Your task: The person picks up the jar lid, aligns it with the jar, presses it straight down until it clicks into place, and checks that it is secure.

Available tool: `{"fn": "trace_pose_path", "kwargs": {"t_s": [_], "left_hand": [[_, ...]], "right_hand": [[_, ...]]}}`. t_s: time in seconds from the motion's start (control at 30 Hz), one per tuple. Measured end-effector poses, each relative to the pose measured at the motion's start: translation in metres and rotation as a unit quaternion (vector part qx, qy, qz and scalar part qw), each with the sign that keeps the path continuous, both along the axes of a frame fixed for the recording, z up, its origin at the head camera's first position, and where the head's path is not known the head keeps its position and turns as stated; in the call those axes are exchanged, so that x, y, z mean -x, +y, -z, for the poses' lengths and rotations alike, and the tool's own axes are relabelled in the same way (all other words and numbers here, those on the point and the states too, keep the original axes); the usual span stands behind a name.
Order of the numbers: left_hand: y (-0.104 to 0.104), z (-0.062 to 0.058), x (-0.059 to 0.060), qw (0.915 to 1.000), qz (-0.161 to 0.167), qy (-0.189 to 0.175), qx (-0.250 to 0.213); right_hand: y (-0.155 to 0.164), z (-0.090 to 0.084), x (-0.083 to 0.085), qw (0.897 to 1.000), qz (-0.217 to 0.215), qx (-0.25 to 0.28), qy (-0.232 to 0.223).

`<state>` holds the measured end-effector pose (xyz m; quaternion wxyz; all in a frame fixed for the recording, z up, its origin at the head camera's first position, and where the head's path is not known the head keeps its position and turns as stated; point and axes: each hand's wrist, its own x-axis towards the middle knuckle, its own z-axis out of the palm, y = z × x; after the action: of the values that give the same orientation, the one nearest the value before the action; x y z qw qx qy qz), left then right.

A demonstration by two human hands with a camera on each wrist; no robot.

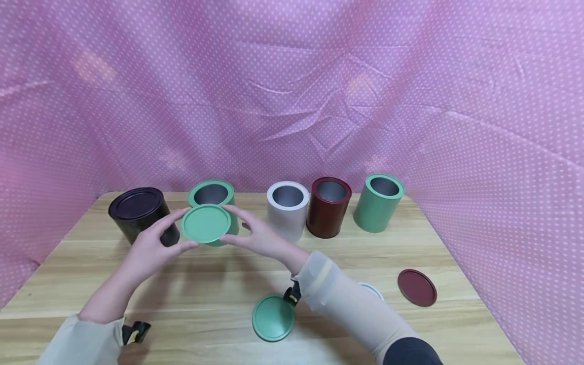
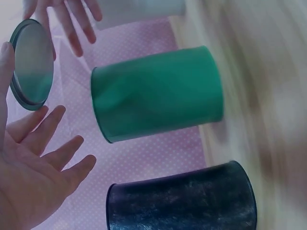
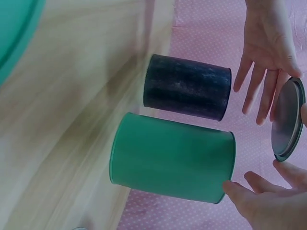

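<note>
Both hands hold a round green lid [image 1: 206,223] level between them, in front of and over the near side of an uncovered green can [image 1: 234,223]. My left hand [image 1: 152,246] grips the lid's left edge with thumb and index finger. On the opposite edge, my right hand [image 1: 262,237] pinches it the same way. The left wrist view shows the lid [image 2: 33,67] apart from the top end of the green can [image 2: 156,96]. In the right wrist view, fingertips [image 3: 235,191] of the right hand are right at the can's rim.
A lidded black can [image 1: 137,218] stands left of the green can. To the right are uncovered white [image 1: 287,220], dark red [image 1: 326,218] and green [image 1: 376,210] cans. Another green lid [image 1: 272,318], a dark red lid [image 1: 417,287] and a partly hidden white lid [image 1: 371,290] lie nearer on the table.
</note>
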<state>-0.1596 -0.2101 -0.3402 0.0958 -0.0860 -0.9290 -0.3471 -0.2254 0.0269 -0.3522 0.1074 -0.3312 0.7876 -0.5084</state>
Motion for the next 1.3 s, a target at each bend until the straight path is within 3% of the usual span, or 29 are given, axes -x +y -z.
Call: {"fn": "trace_pose_path", "kwargs": {"t_s": [0.43,0.8,1.3], "left_hand": [[-0.001,-0.007,0.024,0.9987,0.004,-0.021,-0.045],[-0.010,-0.005,0.055,0.9957,0.034,0.019,-0.084],[-0.006,0.003,0.071,0.9894,0.029,0.036,-0.138]], "right_hand": [[-0.002,-0.006,0.019,0.999,0.030,0.020,-0.004],[-0.017,-0.011,0.043,0.998,0.045,0.049,-0.023],[-0.025,-0.003,0.058,0.994,0.057,0.080,-0.051]]}}
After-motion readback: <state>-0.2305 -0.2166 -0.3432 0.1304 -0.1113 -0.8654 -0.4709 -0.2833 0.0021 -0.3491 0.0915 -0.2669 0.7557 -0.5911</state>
